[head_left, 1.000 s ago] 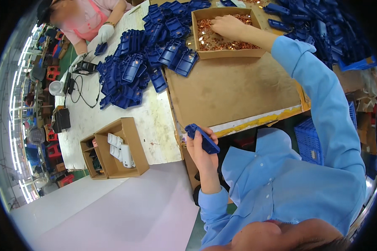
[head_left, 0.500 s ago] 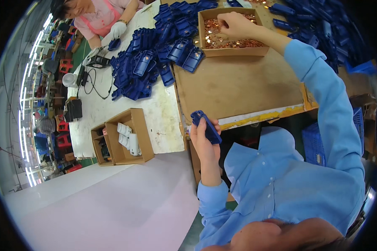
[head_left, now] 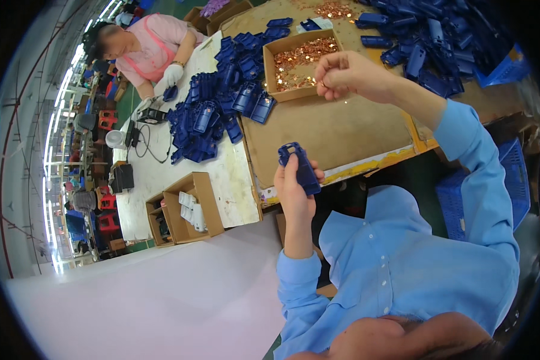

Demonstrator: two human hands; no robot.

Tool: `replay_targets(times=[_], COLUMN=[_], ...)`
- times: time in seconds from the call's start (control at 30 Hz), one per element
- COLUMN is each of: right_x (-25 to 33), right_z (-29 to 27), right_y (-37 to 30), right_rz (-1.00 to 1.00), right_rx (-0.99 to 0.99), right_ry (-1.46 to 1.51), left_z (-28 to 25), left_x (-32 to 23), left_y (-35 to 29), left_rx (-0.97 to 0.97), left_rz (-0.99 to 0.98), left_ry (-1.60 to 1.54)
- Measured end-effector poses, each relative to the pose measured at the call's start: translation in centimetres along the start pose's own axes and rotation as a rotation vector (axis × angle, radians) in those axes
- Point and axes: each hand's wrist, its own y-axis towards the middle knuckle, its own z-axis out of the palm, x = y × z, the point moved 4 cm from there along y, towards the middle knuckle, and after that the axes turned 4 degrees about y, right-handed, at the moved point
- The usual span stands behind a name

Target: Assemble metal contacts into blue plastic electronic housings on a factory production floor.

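My left hand point(head_left: 295, 191) is wrapped around a dark blue plastic housing point(head_left: 306, 174), thumb on its face, just off the near edge of the table. One end of the housing shows a pale opening. My right hand point(head_left: 349, 77) hangs over the near right side of a cardboard box point(head_left: 295, 94) of small copper-coloured metal pieces point(head_left: 303, 57). Its thumb and fingertips are pinched together. Whatever lies between them is too small to make out.
Blue housings lie in a heap point(head_left: 207, 114) left of the box, and another pile point(head_left: 432, 48) covers the far right. A divided carton point(head_left: 213, 201) holds white parts. Across the table a co-worker's gloved hand point(head_left: 173, 74) is near a blue part. A blue crate point(head_left: 453, 204) stands at right.
My right hand has come out of the box of copper-coloured pieces toward me, fingers pinched. My left hand keeps hold of the housing, now turned slightly. The whole view has shifted a little.
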Motion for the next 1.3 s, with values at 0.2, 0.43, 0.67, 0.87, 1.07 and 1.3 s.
replay_targets(times=[0.2,0.43,0.67,0.87,1.07,1.3], right_x=[0.1,-1.0,-0.4,-0.8,-2.3,-3.0], right_z=[1.2,3.8,6.8,8.8,9.8,9.9], right_y=[-3.7,-5.6,-7.0,-6.9,-6.2,-5.6], right_rz=[0.007,-0.063,-0.365,-0.290,-0.361,-0.379], right_rx=[0.020,0.109,0.081,0.070,0.038,0.033], right_ry=[-0.066,-0.049,-0.534,-0.564,-0.768,-0.828], left_z=[1.6,1.4,1.4,1.4,1.4,1.3], left_x=[0.5,1.2,0.1,-0.1,0.1,0.2], left_y=[-0.4,-1.4,-1.7,-1.8,-2.1,-2.3], left_rx=[0.075,0.007,-0.023,0.014,0.114,0.145], left_rz=[0.036,0.082,0.179,0.175,0.167,0.226], left_ry=[0.036,0.045,0.114,0.194,0.218,0.238])
